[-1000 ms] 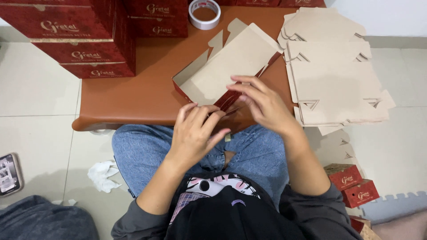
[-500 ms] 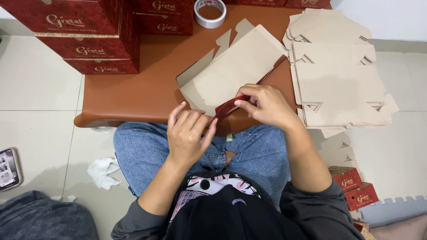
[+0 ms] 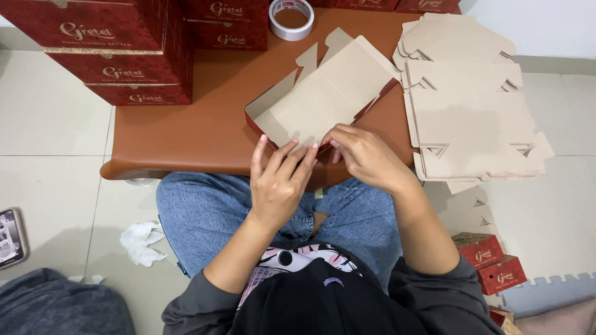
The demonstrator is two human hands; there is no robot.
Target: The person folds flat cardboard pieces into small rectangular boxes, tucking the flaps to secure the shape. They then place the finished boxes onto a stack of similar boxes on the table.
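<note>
A half-folded cardboard box [image 3: 323, 99], tan inside and red outside, lies on the low brown table [image 3: 205, 118]. My left hand [image 3: 279, 183] presses its fingertips on the box's near edge, fingers spread. Beside it, my right hand [image 3: 366, 158] pinches the same near edge. A pile of flat tan box blanks [image 3: 465, 105] rests on the table's right end, just right of my right hand.
Stacked red boxes [image 3: 124, 43] fill the table's far left. A tape roll [image 3: 292, 17] sits at the far edge. Crumpled tissue [image 3: 143, 242] and a phone [image 3: 11, 237] lie on the floor at left, with small red boxes [image 3: 490, 260] at right.
Both hands have moved up from my lap onto the box's near edge. The red flap that was being folded is now tucked down. The box sits flatter on the table.
</note>
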